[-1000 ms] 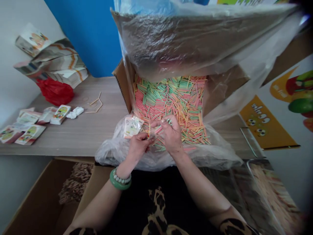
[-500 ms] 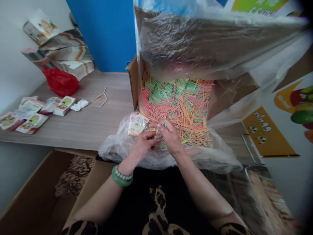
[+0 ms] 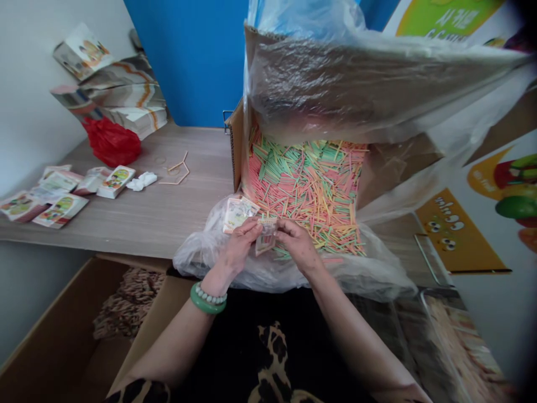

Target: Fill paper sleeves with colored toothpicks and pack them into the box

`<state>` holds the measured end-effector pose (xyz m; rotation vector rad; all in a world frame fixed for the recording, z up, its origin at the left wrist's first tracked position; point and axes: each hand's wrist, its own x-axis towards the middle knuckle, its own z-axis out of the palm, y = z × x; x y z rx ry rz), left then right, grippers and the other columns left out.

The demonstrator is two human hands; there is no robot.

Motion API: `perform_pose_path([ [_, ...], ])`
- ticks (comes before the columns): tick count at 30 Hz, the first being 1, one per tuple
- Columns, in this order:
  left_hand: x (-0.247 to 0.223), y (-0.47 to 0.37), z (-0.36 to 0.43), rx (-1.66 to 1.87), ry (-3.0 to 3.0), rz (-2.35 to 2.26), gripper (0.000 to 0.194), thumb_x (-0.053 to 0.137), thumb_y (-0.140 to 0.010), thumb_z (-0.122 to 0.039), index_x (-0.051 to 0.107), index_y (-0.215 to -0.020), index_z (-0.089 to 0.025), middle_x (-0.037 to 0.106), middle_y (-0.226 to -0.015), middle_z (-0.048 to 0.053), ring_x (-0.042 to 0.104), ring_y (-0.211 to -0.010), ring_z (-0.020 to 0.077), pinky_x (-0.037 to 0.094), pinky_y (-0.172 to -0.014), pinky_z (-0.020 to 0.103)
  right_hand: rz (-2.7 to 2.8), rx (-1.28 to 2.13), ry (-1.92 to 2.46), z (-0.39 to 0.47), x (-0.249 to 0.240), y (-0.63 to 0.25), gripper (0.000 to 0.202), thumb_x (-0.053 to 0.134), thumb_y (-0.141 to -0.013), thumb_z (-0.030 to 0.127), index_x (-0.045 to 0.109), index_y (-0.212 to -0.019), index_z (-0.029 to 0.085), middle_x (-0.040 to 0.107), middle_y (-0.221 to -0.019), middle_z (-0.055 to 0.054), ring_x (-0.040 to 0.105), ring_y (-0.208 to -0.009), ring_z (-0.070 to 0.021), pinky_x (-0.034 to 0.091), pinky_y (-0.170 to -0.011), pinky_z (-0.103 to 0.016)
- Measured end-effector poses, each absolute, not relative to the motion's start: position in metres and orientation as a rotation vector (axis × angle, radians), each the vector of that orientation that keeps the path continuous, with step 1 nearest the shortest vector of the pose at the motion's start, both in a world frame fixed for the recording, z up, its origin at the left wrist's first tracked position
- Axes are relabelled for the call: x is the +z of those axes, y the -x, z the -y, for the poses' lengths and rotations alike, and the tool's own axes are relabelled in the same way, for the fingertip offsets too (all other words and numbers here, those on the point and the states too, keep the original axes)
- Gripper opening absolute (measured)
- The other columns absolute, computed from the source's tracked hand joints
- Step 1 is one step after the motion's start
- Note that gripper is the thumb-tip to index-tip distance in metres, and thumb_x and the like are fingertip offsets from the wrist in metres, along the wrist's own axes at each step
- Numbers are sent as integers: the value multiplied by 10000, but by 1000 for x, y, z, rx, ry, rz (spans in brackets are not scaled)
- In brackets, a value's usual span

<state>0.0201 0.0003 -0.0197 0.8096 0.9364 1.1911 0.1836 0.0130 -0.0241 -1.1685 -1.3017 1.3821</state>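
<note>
Between my two hands is a small clear packet (image 3: pixel 265 239) with a patterned top edge and some pinkish contents showing through. My left hand (image 3: pixel 240 246) pinches its left top corner. On the other side, my right hand (image 3: pixel 297 243) grips the right top corner, fingers closed. Just behind my left hand, more printed packets (image 3: pixel 239 212) lie on the crumpled clear plastic liner (image 3: pixel 205 240). Past my hands, a heap of thin pink, green and yellow sticks (image 3: pixel 302 184) fills the lined cardboard box (image 3: pixel 237 148).
On the table (image 3: pixel 188 212) at left are small printed boxes (image 3: pixel 115 182), a white crumpled tissue (image 3: pixel 142 181), a red plastic bag (image 3: pixel 113 141) and stacked cartons (image 3: pixel 138 120). Below left, an open carton (image 3: pixel 46 330) holds many small packets (image 3: pixel 130 302). Plastic film hangs over the box's raised flap.
My hands have drawn apart to the packet's two top corners, and the packet now hangs spread between them. The green sticks seen at my right fingers no longer show there. The view has shifted slightly.
</note>
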Motion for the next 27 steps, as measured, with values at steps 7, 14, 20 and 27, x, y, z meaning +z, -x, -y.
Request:
perform_pose_path([
  [7,-19,-14,14,1208,-950,-983,278,717,-815,-428,744,-835,-152,685,-915,72,610,-874,200,489,-862,336,1409,1133,1250,0,-20,-165,157,580,-737,285,495,-616,232,469,-626,28,445,-635,-161,367,-626,-294],
  [14,-8,-2,27,1219,-1056,-1009,354,653,-872,-456,757,-1102,-208,708,-1168,98,613,-1174,263,456,-1061,381,1443,1051,1150,9,-9,-150,168,591,-770,318,514,-641,241,532,-668,15,499,-678,-183,409,-654,-302],
  [20,-10,5,33,1215,-978,-969,275,677,-859,-400,797,-1004,-199,636,-1358,98,583,-1246,260,471,-1043,365,1413,1167,1130,14,-17,-141,163,596,-770,314,530,-641,239,544,-653,18,512,-662,-180,429,-650,-305],
  [27,2,56,22,1488,-602,-1208,295,880,-542,-337,754,-743,-161,730,-968,66,650,-763,163,518,-652,265,1479,1220,997,15,13,-136,53,662,-799,281,711,-789,263,639,-751,-1,580,-722,-191,484,-662,-324],
])
